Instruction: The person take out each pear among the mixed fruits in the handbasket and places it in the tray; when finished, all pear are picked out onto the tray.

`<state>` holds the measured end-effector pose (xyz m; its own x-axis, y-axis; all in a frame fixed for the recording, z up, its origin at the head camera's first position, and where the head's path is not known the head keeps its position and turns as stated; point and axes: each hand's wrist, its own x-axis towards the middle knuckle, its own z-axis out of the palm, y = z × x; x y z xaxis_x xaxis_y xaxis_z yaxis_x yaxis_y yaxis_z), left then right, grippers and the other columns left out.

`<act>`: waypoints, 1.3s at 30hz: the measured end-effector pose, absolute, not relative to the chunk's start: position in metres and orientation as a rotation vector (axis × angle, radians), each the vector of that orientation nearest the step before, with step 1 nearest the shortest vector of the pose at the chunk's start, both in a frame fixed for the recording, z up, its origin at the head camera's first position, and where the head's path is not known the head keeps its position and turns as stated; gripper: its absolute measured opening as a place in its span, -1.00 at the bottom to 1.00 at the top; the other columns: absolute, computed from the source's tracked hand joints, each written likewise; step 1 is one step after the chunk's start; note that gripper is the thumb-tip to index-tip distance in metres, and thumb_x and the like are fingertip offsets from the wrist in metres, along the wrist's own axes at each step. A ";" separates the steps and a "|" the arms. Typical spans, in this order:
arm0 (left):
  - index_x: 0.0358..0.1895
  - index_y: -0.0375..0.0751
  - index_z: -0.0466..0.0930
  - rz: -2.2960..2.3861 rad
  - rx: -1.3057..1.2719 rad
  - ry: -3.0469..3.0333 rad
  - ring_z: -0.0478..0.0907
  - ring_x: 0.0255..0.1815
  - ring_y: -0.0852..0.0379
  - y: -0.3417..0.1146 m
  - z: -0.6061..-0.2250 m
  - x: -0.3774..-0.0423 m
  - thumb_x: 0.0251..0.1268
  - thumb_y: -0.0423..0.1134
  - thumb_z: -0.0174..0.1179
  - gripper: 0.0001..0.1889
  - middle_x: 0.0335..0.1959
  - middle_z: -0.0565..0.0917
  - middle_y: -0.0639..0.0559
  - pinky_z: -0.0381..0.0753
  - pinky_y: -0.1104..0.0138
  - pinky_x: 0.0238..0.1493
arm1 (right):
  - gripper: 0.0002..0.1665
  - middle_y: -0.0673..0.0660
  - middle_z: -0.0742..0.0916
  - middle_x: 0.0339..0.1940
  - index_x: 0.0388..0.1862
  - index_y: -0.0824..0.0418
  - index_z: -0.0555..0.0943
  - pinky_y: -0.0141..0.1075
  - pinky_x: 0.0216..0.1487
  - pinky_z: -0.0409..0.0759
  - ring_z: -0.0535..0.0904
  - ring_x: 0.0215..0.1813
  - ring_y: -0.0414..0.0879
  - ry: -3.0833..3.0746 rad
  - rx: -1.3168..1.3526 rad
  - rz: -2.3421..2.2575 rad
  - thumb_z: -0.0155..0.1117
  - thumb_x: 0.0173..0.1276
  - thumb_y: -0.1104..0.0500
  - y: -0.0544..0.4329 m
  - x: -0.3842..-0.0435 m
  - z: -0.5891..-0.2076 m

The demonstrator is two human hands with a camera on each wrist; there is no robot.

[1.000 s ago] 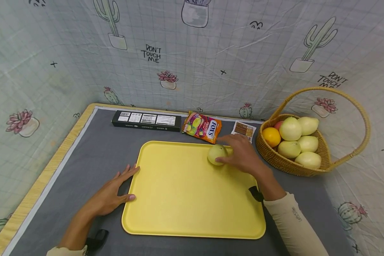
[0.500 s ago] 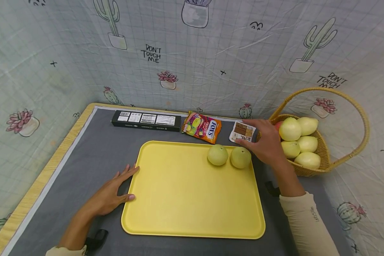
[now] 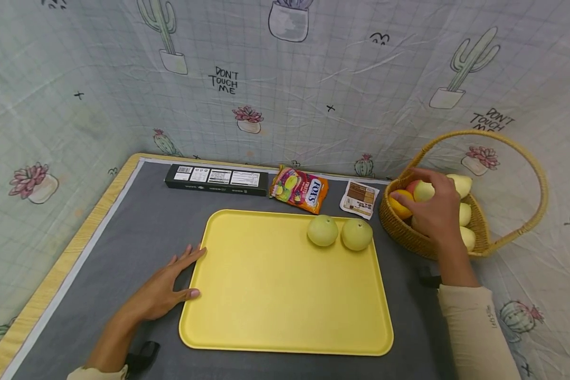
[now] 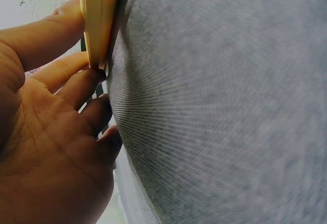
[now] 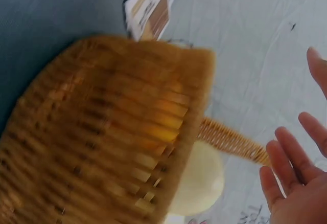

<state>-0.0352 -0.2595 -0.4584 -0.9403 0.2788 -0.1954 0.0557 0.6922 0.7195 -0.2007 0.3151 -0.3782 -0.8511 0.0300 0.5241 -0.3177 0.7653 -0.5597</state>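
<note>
My left hand (image 3: 161, 293) rests at the left edge of the yellow tray (image 3: 285, 295), thumb and fingertips right at the rim. In the left wrist view the tray's edge (image 4: 99, 24) passes between thumb and fingers. Two pale green round fruits (image 3: 322, 230) sit side by side in the tray's far right corner. My right hand (image 3: 437, 211) hovers over the wicker basket (image 3: 404, 237), fingers spread and nothing in them. Below it lie an orange (image 3: 401, 205), a reddish fruit and several pale green ones, partly hidden. The right wrist view shows the hand (image 5: 301, 183) apart from a pale fruit (image 5: 199, 180).
Behind the tray lie a long black box (image 3: 216, 179), an orange FOX'S candy bag (image 3: 300, 189) and a small brown-and-white packet (image 3: 359, 198). The basket's tall handle (image 3: 534, 158) arches up to the right. A patterned cloth wall (image 3: 285, 79) encloses the table.
The right hand let go of a green fruit in the tray's far right corner, beside the first one, then moved right over the basket. The left hand stayed at the tray's edge.
</note>
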 end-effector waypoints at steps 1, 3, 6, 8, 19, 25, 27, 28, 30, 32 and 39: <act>0.74 0.07 0.13 1.097 0.265 2.614 -0.11 0.76 -0.46 -0.260 -0.458 -0.035 0.21 -0.12 0.53 0.05 0.77 0.04 -0.24 -0.10 -0.49 0.61 | -0.20 0.38 0.73 0.25 0.33 0.28 0.67 0.20 0.46 0.40 0.55 0.30 0.33 -2.440 0.186 0.895 0.77 0.10 0.18 0.319 -0.202 -0.379; 0.74 0.07 0.13 1.096 0.266 2.614 -0.11 0.76 -0.45 -0.260 -0.458 -0.035 0.21 -0.12 0.53 0.05 0.77 0.04 -0.24 -0.10 -0.49 0.61 | -0.20 0.36 0.72 0.27 0.36 0.23 0.67 0.19 0.37 0.45 0.54 0.28 0.31 -2.453 0.098 0.897 0.76 0.13 0.12 0.325 -0.202 -0.380; 0.74 0.09 0.13 1.086 0.265 2.617 -0.10 0.76 -0.46 -0.260 -0.458 -0.034 0.21 -0.10 0.53 0.05 0.77 0.04 -0.25 -0.08 -0.49 0.60 | -0.20 0.29 0.70 0.35 0.42 0.13 0.65 0.19 0.37 0.47 0.52 0.32 0.25 -2.487 -0.037 0.933 0.72 0.19 0.04 0.333 -0.202 -0.379; 0.74 0.08 0.13 1.085 0.265 2.619 -0.10 0.76 -0.46 -0.260 -0.458 -0.034 0.21 -0.09 0.53 0.04 0.76 0.04 -0.25 -0.08 -0.49 0.61 | -0.18 0.27 0.68 0.38 0.46 0.09 0.62 0.16 0.40 0.47 0.50 0.36 0.23 -2.510 -0.102 0.948 0.70 0.23 0.01 0.338 -0.203 -0.378; 0.74 0.09 0.13 1.090 0.262 2.614 -0.11 0.76 -0.45 -0.261 -0.458 -0.035 0.21 -0.09 0.53 0.05 0.77 0.04 -0.24 -0.10 -0.49 0.61 | -0.09 0.42 0.52 0.48 0.61 0.11 0.45 0.26 0.39 0.35 0.37 0.44 0.39 -2.655 -0.240 0.896 0.56 0.37 -0.11 0.361 -0.212 -0.379; 0.74 0.09 0.12 1.088 0.252 2.607 -0.12 0.75 -0.48 -0.260 -0.458 -0.036 0.22 -0.07 0.52 0.05 0.77 0.02 -0.25 -0.09 -0.52 0.58 | -0.03 0.51 0.47 0.50 0.67 0.14 0.35 0.36 0.38 0.41 0.38 0.48 0.50 -2.760 -0.272 0.883 0.51 0.41 -0.13 0.366 -0.219 -0.381; 0.74 0.09 0.12 1.087 0.252 2.607 -0.12 0.75 -0.48 -0.260 -0.458 -0.035 0.22 -0.07 0.52 0.05 0.77 0.03 -0.26 -0.08 -0.52 0.58 | -0.01 0.52 0.46 0.51 0.69 0.14 0.31 0.37 0.37 0.42 0.38 0.48 0.51 -2.787 -0.278 0.881 0.48 0.43 -0.14 0.368 -0.220 -0.382; 0.74 0.09 0.12 1.087 0.253 2.608 -0.12 0.75 -0.48 -0.260 -0.458 -0.035 0.22 -0.08 0.52 0.05 0.77 0.03 -0.26 -0.08 -0.52 0.58 | -0.01 0.52 0.46 0.51 0.69 0.15 0.31 0.36 0.36 0.42 0.37 0.48 0.51 -2.798 -0.279 0.874 0.48 0.43 -0.15 0.368 -0.221 -0.383; 0.74 0.09 0.13 1.086 0.254 2.607 -0.12 0.75 -0.49 -0.260 -0.458 -0.035 0.21 -0.08 0.53 0.04 0.77 0.03 -0.26 -0.07 -0.53 0.57 | 0.00 0.53 0.47 0.50 0.69 0.17 0.30 0.35 0.33 0.42 0.36 0.47 0.51 -2.819 -0.296 0.860 0.48 0.43 -0.14 0.370 -0.222 -0.384; 0.74 0.10 0.13 1.083 0.253 2.609 -0.12 0.74 -0.51 -0.260 -0.459 -0.035 0.22 -0.07 0.53 0.04 0.77 0.03 -0.26 -0.06 -0.54 0.56 | 0.00 0.55 0.48 0.49 0.69 0.19 0.30 0.35 0.31 0.42 0.33 0.46 0.53 -2.838 -0.305 0.841 0.48 0.42 -0.13 0.370 -0.222 -0.385; 0.74 0.07 0.13 1.096 0.264 2.614 -0.12 0.75 -0.49 -0.262 -0.459 -0.035 0.22 -0.06 0.52 0.04 0.77 0.03 -0.25 -0.07 -0.52 0.58 | 0.00 0.58 0.49 0.46 0.68 0.24 0.30 0.36 0.36 0.36 0.29 0.47 0.55 -2.825 -0.298 0.837 0.50 0.41 -0.07 0.369 -0.224 -0.385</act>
<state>-0.0353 -0.2616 -0.4586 -0.9400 0.2785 -0.1970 0.0548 0.6932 0.7187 -0.2238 0.3690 -0.3845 -0.9638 0.2407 0.1144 0.1396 0.8215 -0.5529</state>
